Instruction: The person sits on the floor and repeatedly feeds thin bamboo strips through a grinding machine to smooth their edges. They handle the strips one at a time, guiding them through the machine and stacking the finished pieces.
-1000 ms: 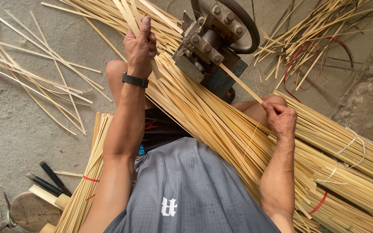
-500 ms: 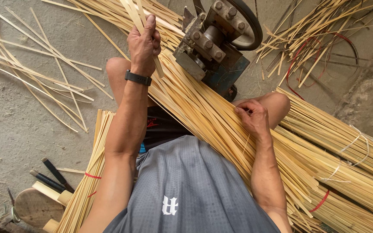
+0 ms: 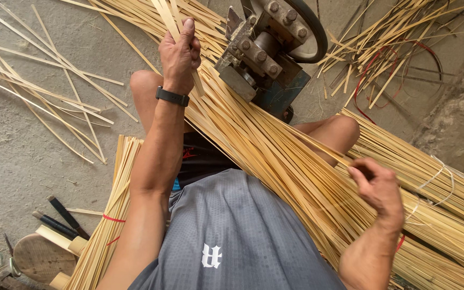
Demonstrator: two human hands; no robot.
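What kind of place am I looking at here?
Likely a small bamboo-strip workshop on a rough concrete floor. Long pale split bamboo strips lie in heaps and tied bundles, and a bolted grey metal splitting machine with a wheel stands by the left hand.

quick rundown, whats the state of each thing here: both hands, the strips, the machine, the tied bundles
left hand: closed around a few bamboo strips, raised beside the machine
right hand: fingers pinched on one thin strip at the lap pile
bamboo strips: loose, lying slantwise across the lap
machine: upright on the floor, a strip at its rollers
tied bundle: bound with red band, lying flat
wristband: worn on left wrist
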